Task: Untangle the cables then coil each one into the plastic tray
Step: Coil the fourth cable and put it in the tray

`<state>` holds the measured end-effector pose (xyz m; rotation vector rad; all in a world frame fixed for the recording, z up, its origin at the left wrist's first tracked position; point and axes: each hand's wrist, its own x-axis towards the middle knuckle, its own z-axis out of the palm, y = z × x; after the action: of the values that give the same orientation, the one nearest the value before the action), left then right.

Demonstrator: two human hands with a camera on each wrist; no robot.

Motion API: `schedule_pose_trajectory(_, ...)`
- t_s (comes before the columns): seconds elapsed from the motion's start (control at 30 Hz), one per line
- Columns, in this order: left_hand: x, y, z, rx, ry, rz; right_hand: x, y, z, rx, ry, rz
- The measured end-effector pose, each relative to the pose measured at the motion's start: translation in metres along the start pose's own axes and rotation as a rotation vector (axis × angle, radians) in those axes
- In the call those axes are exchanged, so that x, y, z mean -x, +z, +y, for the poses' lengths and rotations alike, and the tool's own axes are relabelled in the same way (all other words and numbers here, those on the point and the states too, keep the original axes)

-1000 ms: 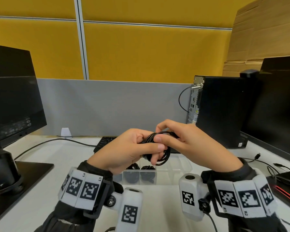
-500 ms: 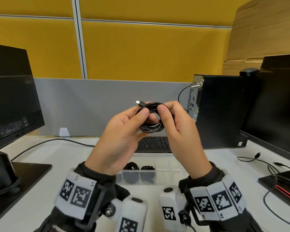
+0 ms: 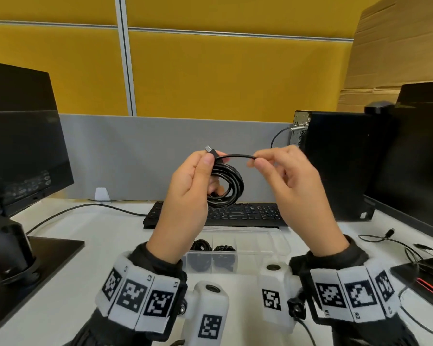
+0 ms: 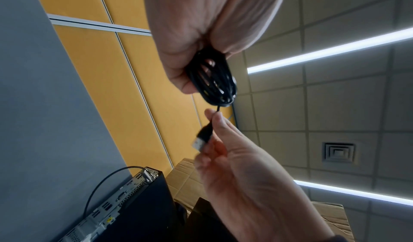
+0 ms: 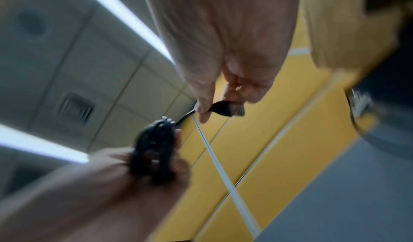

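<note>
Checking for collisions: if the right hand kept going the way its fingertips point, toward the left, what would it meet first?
Probably the left hand, which holds the coiled black cable. The right hand pinches a strand leading straight to it; depth is unclear.

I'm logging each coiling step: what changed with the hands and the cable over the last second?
Both hands rose from just above the plastic tray to chest height. The right hand drew apart rightward, pinching the black cable's free end taut; the left hand still grips the coil. Two coiled cables stayed in the tray; keyboard unmoved.
</note>
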<state>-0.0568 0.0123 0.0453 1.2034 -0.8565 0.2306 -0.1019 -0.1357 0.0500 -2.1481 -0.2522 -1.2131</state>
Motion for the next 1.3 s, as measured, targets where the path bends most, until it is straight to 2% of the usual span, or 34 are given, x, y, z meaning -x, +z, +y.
schedule_pose_trajectory(0.07, 0.0, 0.001, -0.002, 0.018, -0.007, 0.007, 0.001, 0.007, -0.007, -0.336, 0.137, -0.036)
schedule_pose_trajectory(0.13, 0.001, 0.001, -0.003, 0.022, -0.03, 0.001, 0.003, 0.011, -0.012, -0.561, 0.255, -0.055)
schedule_pose_trajectory(0.27, 0.002, 0.003, -0.008, 0.016, -0.061, 0.004, 0.003, 0.018, -0.01, -0.885, 0.449, -0.117)
schedule_pose_trajectory(0.4, 0.002, 0.003, -0.014, 0.104, -0.128, -0.014, 0.004, 0.026, -0.01, -1.18, 0.679, -0.187)
schedule_pose_trajectory(0.47, 0.002, 0.001, -0.017, 0.11, -0.161, -0.015, 0.004, 0.029, -0.009, -1.267, 0.759, -0.193)
schedule_pose_trajectory(0.7, -0.002, -0.004, -0.022, 0.056, -0.182, 0.046, 0.01, 0.035, -0.012, -1.145, 0.754, -0.226)
schedule_pose_trajectory(0.8, -0.002, -0.004, -0.023, -0.03, -0.133, 0.097, 0.011, 0.035, -0.014, -1.097, 0.666, -0.266)
schedule_pose_trajectory(0.93, -0.001, -0.005, -0.026, -0.12, -0.095, 0.105, 0.014, 0.032, -0.016, -0.963, 0.471, -0.456)
schedule_pose_trajectory(1.03, 0.0, -0.004, -0.028, -0.059, -0.131, 0.07, 0.015, 0.035, -0.016, -0.866, 0.426, -0.353)
schedule_pose_trajectory(1.17, -0.001, -0.004, -0.025, 0.13, -0.186, 0.055, 0.012, 0.033, -0.018, -0.716, 0.359, -0.222)
schedule_pose_trajectory(1.23, -0.001, -0.006, -0.022, 0.23, -0.178, 0.043, 0.01, 0.03, -0.015, -0.552, 0.312, -0.101)
schedule_pose_trajectory(1.3, -0.002, -0.007, -0.019, 0.231, -0.152, 0.046, 0.007, 0.024, -0.013, -0.39, 0.217, 0.012)
